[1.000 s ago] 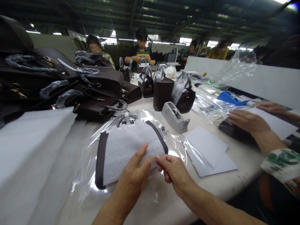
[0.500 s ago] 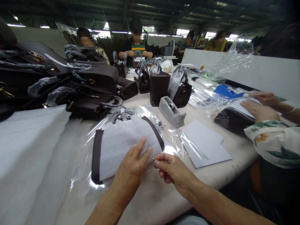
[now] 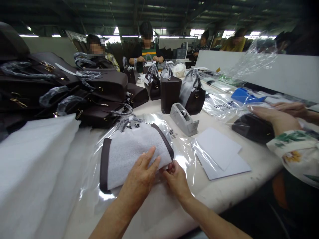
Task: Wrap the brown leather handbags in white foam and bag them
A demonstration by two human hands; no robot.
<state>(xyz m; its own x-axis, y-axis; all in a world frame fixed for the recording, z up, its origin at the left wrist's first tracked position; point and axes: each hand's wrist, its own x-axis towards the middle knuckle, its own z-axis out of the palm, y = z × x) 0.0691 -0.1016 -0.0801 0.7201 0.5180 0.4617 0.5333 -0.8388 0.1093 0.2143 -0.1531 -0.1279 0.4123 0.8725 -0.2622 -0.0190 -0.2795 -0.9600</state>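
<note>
Lying far left of the grey tape dispenser [image 3: 180, 122] are white wrapping sheets [image 3: 30, 172], with a pile of brown handbags [image 3: 109, 84] behind them. Nearer the dispenser, on its left, a dark brown handbag [image 3: 106, 162] lies on a clear plastic bag [image 3: 179, 142], with a white cover sheet [image 3: 132, 149] over it. The left hand [image 3: 141, 174] is flat on that sheet, fingers spread, holding nothing. The right hand [image 3: 176, 181], on the near side of the dispenser, has curled fingers at the handbag's lower right corner; I cannot tell if they pinch anything. A moment ago its pinched fingertips were just off the edge. Now they have tucked in against it, so the work seems to be at that corner. The left hand has stayed put. Right of the dispenser are white cards [image 3: 219, 146], then a co-worker's hand [image 3: 276, 118].
</note>
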